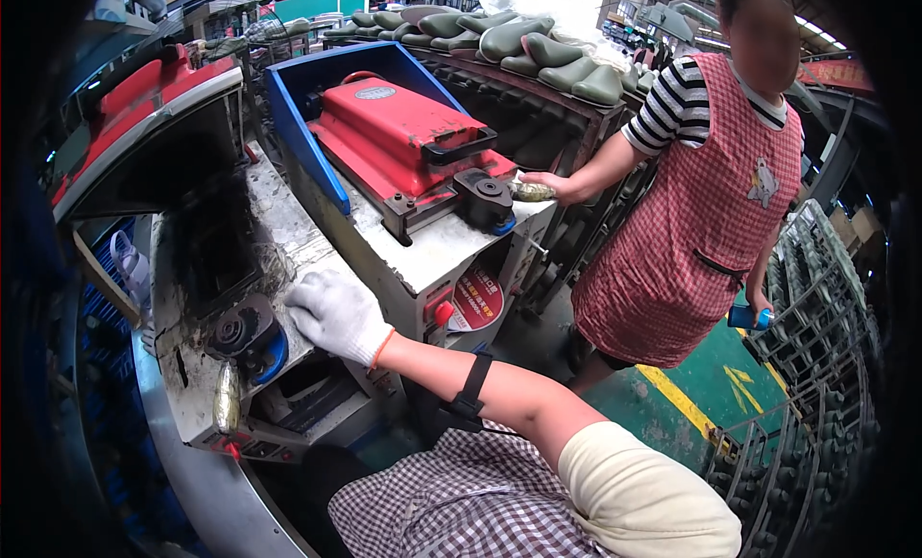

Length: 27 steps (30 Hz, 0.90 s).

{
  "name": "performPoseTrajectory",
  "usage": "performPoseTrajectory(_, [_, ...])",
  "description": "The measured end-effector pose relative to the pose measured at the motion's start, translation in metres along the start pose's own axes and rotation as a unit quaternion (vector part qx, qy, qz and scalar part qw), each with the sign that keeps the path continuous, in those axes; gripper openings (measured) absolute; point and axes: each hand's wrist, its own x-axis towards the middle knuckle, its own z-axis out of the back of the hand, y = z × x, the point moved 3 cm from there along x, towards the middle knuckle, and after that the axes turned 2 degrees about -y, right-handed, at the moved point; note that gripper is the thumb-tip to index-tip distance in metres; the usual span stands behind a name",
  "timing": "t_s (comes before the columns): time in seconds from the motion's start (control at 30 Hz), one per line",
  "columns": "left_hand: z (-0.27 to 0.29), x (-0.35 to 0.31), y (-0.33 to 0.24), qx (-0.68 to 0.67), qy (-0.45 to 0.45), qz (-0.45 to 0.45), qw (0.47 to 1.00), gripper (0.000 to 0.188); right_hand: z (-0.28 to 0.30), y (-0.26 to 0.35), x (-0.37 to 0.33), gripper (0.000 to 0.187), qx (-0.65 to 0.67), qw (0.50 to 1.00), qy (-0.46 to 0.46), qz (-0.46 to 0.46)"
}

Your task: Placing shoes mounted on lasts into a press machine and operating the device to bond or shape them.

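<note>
My right hand (338,313), in a white knitted glove, lies palm down on the worn white top (298,246) of a machine. Its fingers are loosely bent, with no object visible in them. Just left of it is a black clamp block (242,327) with a blue edge. A lever handle (227,400) wrapped in shiny tape hangs from that block. The machine's red lid (144,92) stands raised at the far left, over a dark opening (216,241). My left hand is out of sight.
Beside it stands a second machine with its red lid (399,135) down. A co-worker in a red checked apron (663,270) grips its taped lever (531,191) and holds a blue object (749,317). Green shoe-shaped pieces (567,66) fill a rack behind; another rack (816,366) stands right.
</note>
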Motion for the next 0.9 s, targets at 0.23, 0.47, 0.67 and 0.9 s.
performPoseTrajectory(0.23, [-0.178,-0.08,-0.097,-0.123,0.17,0.18,0.961,0.064,0.037,0.07,0.01,0.023,0.401,0.914,-0.011,-0.068])
performPoseTrajectory(0.47, [-0.282,-0.138,-0.14,-0.202,0.208,0.31,0.905,0.06,0.038,0.164,0.022,0.066,0.547,0.796,0.26,-0.012])
performPoseTrajectory(0.67, [-0.301,-0.138,-0.115,-0.251,0.239,0.375,0.86,0.065,0.042,0.16,0.016,0.081,0.639,0.682,0.343,-0.088])
performPoseTrajectory(0.9, [-0.338,-0.145,-0.104,-0.269,0.277,0.423,0.82,0.066,0.073,0.137,0.036,0.093,0.732,0.552,0.356,-0.183])
